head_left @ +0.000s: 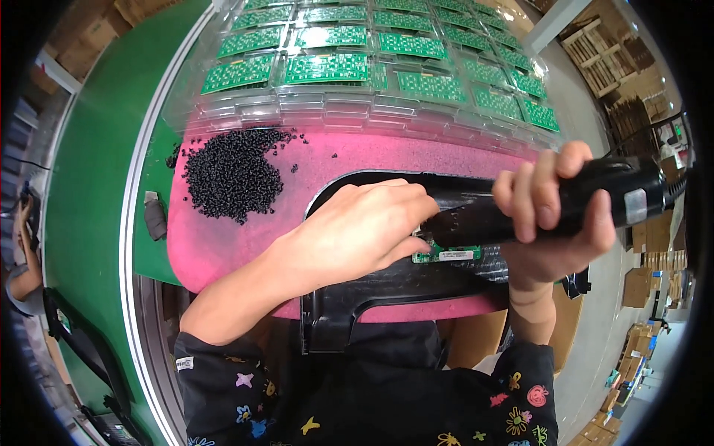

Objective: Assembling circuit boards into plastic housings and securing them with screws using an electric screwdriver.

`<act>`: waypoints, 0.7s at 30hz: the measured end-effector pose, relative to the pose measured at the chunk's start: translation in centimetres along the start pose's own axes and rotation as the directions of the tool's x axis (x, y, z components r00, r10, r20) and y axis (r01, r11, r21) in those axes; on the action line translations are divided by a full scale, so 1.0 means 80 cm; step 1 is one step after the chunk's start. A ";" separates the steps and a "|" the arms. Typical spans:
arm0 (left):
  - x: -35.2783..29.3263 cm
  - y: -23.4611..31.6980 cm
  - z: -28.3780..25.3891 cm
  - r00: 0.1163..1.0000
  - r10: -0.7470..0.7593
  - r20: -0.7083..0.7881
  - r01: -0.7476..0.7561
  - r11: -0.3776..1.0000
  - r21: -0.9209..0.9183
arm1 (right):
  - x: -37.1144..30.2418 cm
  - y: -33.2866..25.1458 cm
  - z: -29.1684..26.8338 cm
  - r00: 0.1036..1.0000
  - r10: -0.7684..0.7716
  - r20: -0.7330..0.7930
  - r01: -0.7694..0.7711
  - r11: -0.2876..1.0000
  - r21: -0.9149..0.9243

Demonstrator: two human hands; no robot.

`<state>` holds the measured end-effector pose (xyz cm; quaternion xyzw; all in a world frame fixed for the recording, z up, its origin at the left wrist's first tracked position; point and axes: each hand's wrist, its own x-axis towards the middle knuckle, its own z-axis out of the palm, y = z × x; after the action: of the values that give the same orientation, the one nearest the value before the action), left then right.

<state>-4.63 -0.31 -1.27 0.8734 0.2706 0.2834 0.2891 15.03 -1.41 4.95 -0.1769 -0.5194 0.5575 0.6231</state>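
Note:
A black electric screwdriver (pixel 628 182) lies almost level in my right hand (pixel 550 260), its fingers wrapped round the body and its nose pointing left. My left hand (pixel 357 227) is closed with bent fingers at that nose; whatever they pinch is hidden. Beneath both hands rests a long black plastic housing (pixel 416 286) with a raised rim. Inside it sits a small green circuit board (pixel 450 255) with a white label, partly covered by the screwdriver and my left fingers.
A heap of small black screws (pixel 234 175) lies on the pink mat (pixel 230 253), a few scattered beside it. Clear plastic trays (pixel 320 111) of green circuit boards (pixel 327 68) stand behind. Another black housing (pixel 82 346) is on the green surface at left. A person's arm (pixel 28 256) shows far left.

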 end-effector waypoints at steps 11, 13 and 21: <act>0.008 0.009 -0.002 0.951 0.122 -0.286 -0.213 0.925 -0.316 | -0.016 -0.049 0.016 0.984 -0.157 0.082 0.157 0.988 0.000; 0.009 0.013 -0.006 0.962 0.095 -0.254 -0.185 0.915 -0.358 | -0.018 -0.044 0.021 0.976 -0.203 0.075 0.204 0.979 -0.001; 0.006 0.015 -0.022 0.967 -0.097 -0.236 -0.024 0.885 -0.465 | -0.027 -0.035 0.019 0.958 -0.282 0.053 0.283 0.959 -0.016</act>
<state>-5.07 -0.20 0.87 0.7304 0.2461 0.4430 0.4579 15.50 -4.72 6.81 -0.0944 -0.5613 0.4607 0.6811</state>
